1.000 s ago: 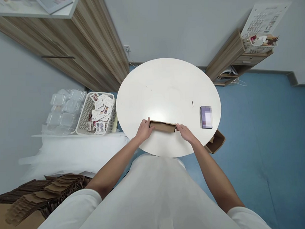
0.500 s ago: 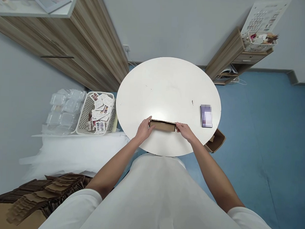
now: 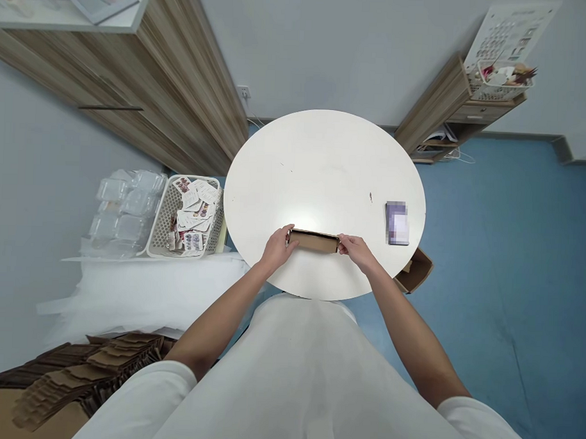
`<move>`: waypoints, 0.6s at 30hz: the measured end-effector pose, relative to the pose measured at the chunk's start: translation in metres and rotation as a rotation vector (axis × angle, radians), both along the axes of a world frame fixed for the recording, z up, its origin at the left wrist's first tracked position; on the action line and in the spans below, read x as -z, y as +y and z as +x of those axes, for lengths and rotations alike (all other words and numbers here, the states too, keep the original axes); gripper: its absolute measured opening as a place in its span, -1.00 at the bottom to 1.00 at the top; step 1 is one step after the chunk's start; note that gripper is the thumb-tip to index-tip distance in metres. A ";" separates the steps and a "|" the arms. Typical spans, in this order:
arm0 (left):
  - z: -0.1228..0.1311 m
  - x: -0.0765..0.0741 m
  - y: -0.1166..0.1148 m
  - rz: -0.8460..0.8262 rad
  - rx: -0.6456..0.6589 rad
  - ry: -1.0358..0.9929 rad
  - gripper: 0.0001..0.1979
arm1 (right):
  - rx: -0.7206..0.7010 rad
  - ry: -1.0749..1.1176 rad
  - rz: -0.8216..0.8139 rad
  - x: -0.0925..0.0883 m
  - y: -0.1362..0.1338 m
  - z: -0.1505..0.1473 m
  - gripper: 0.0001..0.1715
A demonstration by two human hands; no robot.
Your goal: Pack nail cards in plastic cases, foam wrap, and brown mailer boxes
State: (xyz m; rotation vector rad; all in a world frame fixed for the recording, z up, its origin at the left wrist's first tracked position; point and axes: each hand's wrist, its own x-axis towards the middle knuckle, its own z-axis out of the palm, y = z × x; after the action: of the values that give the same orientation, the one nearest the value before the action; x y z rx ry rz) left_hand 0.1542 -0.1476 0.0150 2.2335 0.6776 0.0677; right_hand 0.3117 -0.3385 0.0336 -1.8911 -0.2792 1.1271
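A small brown cardboard box [image 3: 314,241] with a dark upper edge is held near the front edge of the white oval table [image 3: 324,156]. My left hand [image 3: 276,248] grips its left end, thumb on the near face and fingers at the far side. At the right end, my right hand [image 3: 355,250] pinches the corner between thumb and fingers. What lies inside the box cannot be made out. A phone-like item [image 3: 397,223], pixelated, rests toward the table's right edge.
Left of the table are a white basket [image 3: 152,237] of printed cards, clear plastic packs [image 3: 125,207] and stacked folded cardboard [image 3: 100,373]. An open carton [image 3: 419,272] stands below the right edge. Wooden cabinets [image 3: 192,69] and a shelf unit [image 3: 434,109] flank the table's far side.
The box has tipped slightly, so its dark upper edge shows more. Both hands keep their hold at its ends and have barely moved.
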 end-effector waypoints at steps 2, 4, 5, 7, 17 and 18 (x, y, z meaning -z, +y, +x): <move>0.000 0.000 0.000 -0.003 -0.003 -0.004 -0.57 | 0.005 0.001 0.005 0.002 0.000 0.000 -0.49; 0.000 0.000 0.000 -0.005 -0.005 -0.002 -0.57 | 0.006 0.008 0.020 0.002 -0.001 0.001 -0.50; 0.000 -0.001 0.000 -0.008 -0.005 0.004 -0.56 | 0.005 0.012 0.026 0.002 -0.001 0.001 -0.51; 0.000 -0.004 0.001 -0.023 -0.004 0.025 -0.53 | -0.001 0.014 0.032 0.002 -0.001 0.001 -0.52; 0.000 -0.027 0.020 -0.288 -0.018 0.184 -0.50 | -0.037 0.021 0.046 -0.006 -0.003 -0.001 -0.52; 0.001 -0.028 0.022 -0.304 -0.010 0.200 -0.50 | -0.041 0.026 0.057 -0.006 -0.003 -0.001 -0.53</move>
State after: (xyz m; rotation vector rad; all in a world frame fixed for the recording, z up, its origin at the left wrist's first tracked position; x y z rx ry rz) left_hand 0.1548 -0.1254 0.0431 1.9589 0.7523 -0.2422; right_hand 0.3103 -0.3416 0.0399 -1.8272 -0.3335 1.1585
